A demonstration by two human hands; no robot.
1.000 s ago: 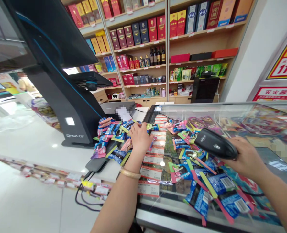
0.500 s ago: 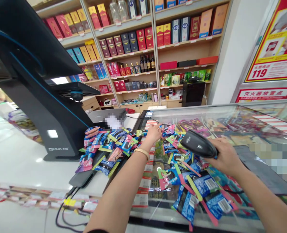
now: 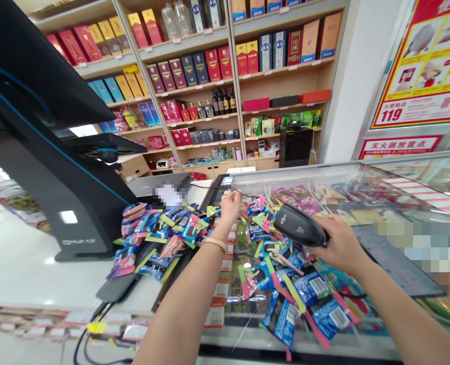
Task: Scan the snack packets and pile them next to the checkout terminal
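My right hand (image 3: 337,242) is closed round the handle of a black barcode scanner (image 3: 298,225), whose head points left over a heap of small snack packets (image 3: 285,284) in blue, pink and green on the glass counter (image 3: 361,182). My left hand (image 3: 230,206) reaches forward to the far side of the heap, fingers curled on the packets there; what they grip is too small to name. A gold bangle (image 3: 216,244) sits on that wrist. A second heap of packets (image 3: 156,235) lies to the left of my left arm.
A black till terminal (image 3: 53,177) on a slanted stand fills the left side, with cables (image 3: 95,334) hanging off the counter front. A dark mat (image 3: 395,258) lies on the glass at right. Shelves of boxed goods and bottles (image 3: 217,66) line the back wall.
My left hand has left the near-left heap and reached further forward and right. My right hand with the scanner has stayed over the right heap. The view has tilted up.
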